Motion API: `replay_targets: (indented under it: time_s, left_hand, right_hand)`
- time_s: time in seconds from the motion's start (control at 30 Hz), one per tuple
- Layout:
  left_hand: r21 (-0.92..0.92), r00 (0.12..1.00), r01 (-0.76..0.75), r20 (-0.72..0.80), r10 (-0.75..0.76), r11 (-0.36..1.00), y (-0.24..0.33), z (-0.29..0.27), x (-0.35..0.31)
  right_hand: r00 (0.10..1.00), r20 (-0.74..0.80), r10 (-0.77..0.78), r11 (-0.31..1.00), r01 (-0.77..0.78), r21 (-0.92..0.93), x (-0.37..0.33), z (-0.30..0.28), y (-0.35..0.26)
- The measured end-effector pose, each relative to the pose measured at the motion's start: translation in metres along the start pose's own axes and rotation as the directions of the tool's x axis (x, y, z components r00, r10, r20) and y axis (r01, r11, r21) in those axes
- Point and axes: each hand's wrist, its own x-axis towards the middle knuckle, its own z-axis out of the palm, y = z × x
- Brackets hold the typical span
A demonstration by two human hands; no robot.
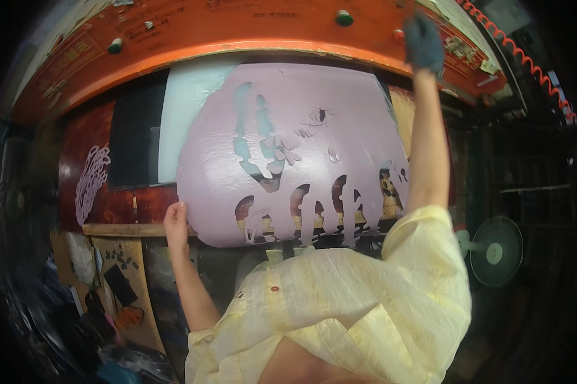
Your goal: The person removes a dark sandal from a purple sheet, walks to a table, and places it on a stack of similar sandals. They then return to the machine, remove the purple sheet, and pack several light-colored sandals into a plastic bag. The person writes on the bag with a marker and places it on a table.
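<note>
Sheet (314,163), lilac with cutouts, over bench (141,203); handling step, apparently.
Left hand (175,217) at sheet's lower-left edge, can't tell if fingers pinch; gloved right hand (424,48) beyond sheet's upper right, by orange panel (263,46), fingers blurred, can't tell. Next move likely needs gentle edge control.

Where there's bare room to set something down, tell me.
The black panel looks bare, between the red board and pale-blue sheet. The board's strip below offers some room, left of the left hand. Crowded: the lilac sheet, with cut pieces, and the lower-left shelf, with dark slab and small bits.
</note>
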Motion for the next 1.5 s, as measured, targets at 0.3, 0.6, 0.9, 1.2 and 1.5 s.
replay_targets:
  time_s: [0.3, 0.6, 0.9, 1.2, 1.5]
  left_hand:
    - [-0.104, 0.925, 0.077, 0.378, -0.032, 0.992, 0.067, 0.025, 0.037]
    - [0.110, 0.677, -0.386, 0.708, 0.200, 0.916, 0.165, 0.085, -0.006]
    - [-0.146, 0.584, -0.396, 0.722, 0.371, 0.907, 0.226, 0.197, -0.102]
    - [-0.318, 0.329, -0.878, 0.143, 0.934, 0.358, 0.308, 0.350, -0.181]
    - [-0.345, 0.297, -0.895, 0.012, 0.955, 0.283, 0.304, 0.377, -0.197]
  right_hand:
    - [0.369, 0.229, 0.901, 0.433, -0.729, -0.530, -0.258, -0.088, 0.048]
    - [0.640, 0.244, 0.729, 0.636, -0.501, -0.587, -0.311, -0.164, 0.036]
    - [0.461, 0.148, 0.875, 0.484, -0.837, -0.254, -0.346, -0.254, 0.116]
    - [0.222, 0.352, 0.909, 0.165, -0.969, 0.186, -0.402, -0.270, 0.250]
    - [0.444, 0.466, 0.765, 0.505, -0.863, -0.007, -0.385, -0.278, 0.233]
